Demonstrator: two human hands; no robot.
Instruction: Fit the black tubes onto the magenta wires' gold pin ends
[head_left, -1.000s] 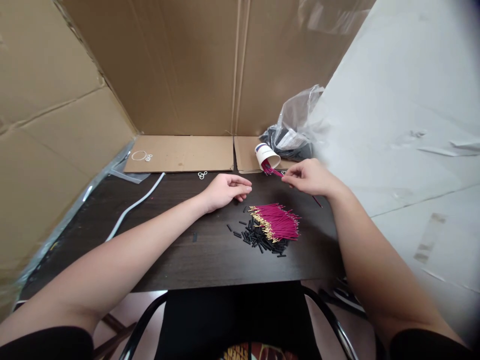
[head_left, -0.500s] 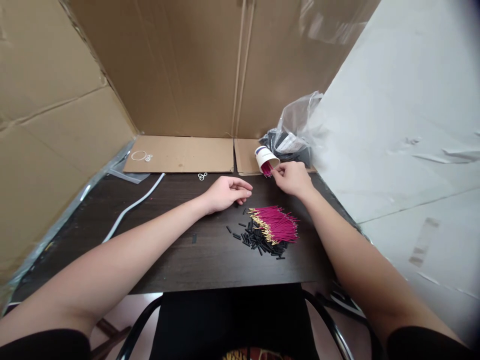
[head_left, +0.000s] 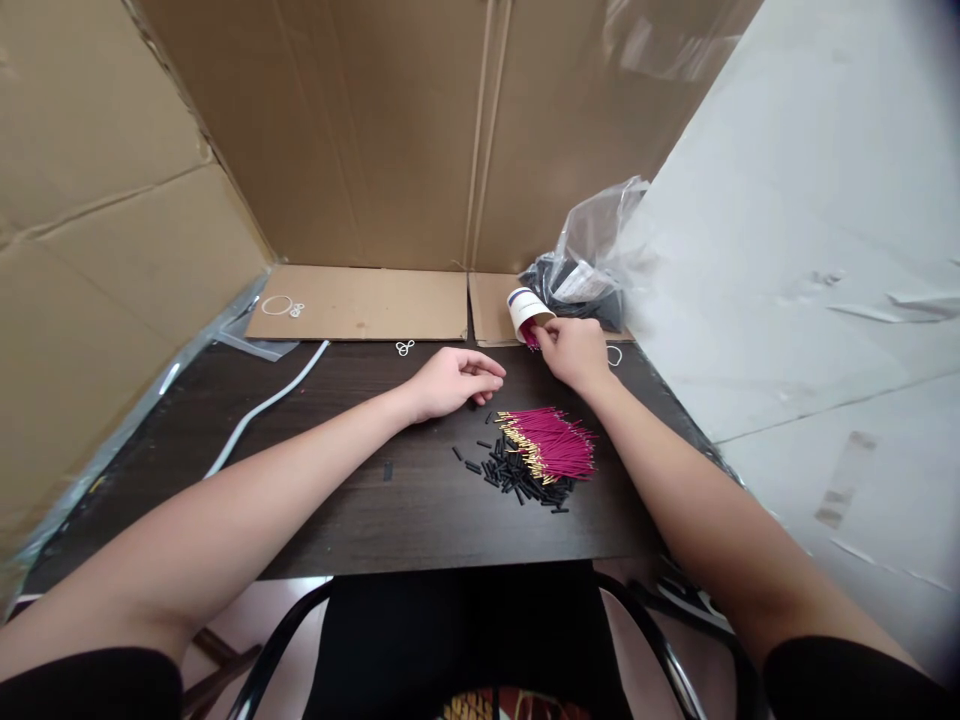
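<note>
A white paper cup (head_left: pixel 531 303) lies tipped on its side at the back, its mouth toward me. Several magenta wires (head_left: pixel 529 334) show inside its mouth. My right hand (head_left: pixel 574 350) is at the rim with thumb and fingers closed at the wires; what they pinch is hidden. Resting on the table left of the cup is my left hand (head_left: pixel 455 383), fingers loosely bent and apart, with nothing visible in them. In front of the hands lies a pile of magenta wires with gold-coloured ends (head_left: pixel 555 440), partly over a heap of short black tubes (head_left: pixel 517 478).
Behind the cup sits a clear plastic bag (head_left: pixel 592 270) with dark contents. White rubber bands (head_left: pixel 405 348) lie near a flat cardboard piece (head_left: pixel 360 305). A grey cable (head_left: pixel 262 412) crosses the dark table (head_left: pixel 360 535) at left. Cardboard walls (head_left: pixel 360 130) enclose the back.
My right hand has shifted slightly left, its fingers now further over the cup's mouth. A white band to the right of that hand has come into view. The left hand stays nearly still.
</note>
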